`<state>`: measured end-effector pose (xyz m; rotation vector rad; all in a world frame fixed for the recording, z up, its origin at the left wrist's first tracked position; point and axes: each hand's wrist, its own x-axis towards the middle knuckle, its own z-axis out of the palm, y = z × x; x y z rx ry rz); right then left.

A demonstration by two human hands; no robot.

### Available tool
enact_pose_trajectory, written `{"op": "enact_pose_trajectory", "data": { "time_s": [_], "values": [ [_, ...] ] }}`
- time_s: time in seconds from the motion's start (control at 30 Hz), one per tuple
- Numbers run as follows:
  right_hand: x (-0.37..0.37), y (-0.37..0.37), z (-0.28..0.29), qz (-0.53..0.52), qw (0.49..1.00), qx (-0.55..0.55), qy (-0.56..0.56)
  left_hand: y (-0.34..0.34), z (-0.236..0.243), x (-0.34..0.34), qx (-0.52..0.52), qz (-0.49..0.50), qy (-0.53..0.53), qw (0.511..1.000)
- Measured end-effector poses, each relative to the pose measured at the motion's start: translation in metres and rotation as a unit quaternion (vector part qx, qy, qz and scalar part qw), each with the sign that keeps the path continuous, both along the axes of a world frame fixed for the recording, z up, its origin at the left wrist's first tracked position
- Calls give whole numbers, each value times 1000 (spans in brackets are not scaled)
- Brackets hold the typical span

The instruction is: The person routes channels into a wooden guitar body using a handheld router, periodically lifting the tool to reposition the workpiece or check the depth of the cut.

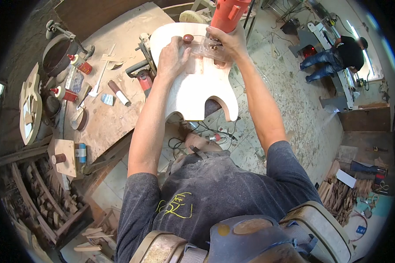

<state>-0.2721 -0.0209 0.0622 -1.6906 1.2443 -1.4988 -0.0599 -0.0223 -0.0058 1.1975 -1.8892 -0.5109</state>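
Note:
A pale wooden guitar body [184,92] lies in front of me, its cutaway and horns pointing toward me. On its far part stands an orange-red router [227,16] with a clear plastic base [202,49] and a dark red round knob [188,38]. My right hand [233,41] wraps around the lower part of the router. My left hand [173,58] is closed at the left side of the knob, fingers curled and thumb toward the base. Its fingertips are partly hidden. Below the base, a recess shows in the wood.
On the left workbench [114,35] lie red-and-white glue bottles [80,64], a brown tube [118,93] and a red-and-black tool [144,81]. Another guitar body [30,105] leans far left. Cables [215,131] lie on the floor below. A co-worker [344,55] bends over a machine at right.

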Motion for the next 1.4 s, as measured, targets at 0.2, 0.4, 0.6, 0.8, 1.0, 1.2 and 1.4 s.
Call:
{"op": "enact_pose_trajectory", "data": {
  "time_s": [0.2,0.4,0.6,0.8,1.0,1.2,1.4],
  "values": [
    [7,6,5,-1,1000,17,-3,0,1,2,8,23,-7,1000],
    [4,4,0,22,999,5,-47,3,4,0,14,35,-1,999],
    [7,7,2,18,999,39,-22,3,3,3,18,44,1,999],
    [6,11,4,17,999,2,-40,3,6,0,31,54,-8,998],
    [9,16,6,20,999,22,-25,3,5,0,37,61,0,997],
    [8,13,1,37,999,14,-30,4,5,0,17,66,7,998],
    [0,4,-12,38,998,-36,-18,5,6,-1,18,69,8,997]
  ]
}}
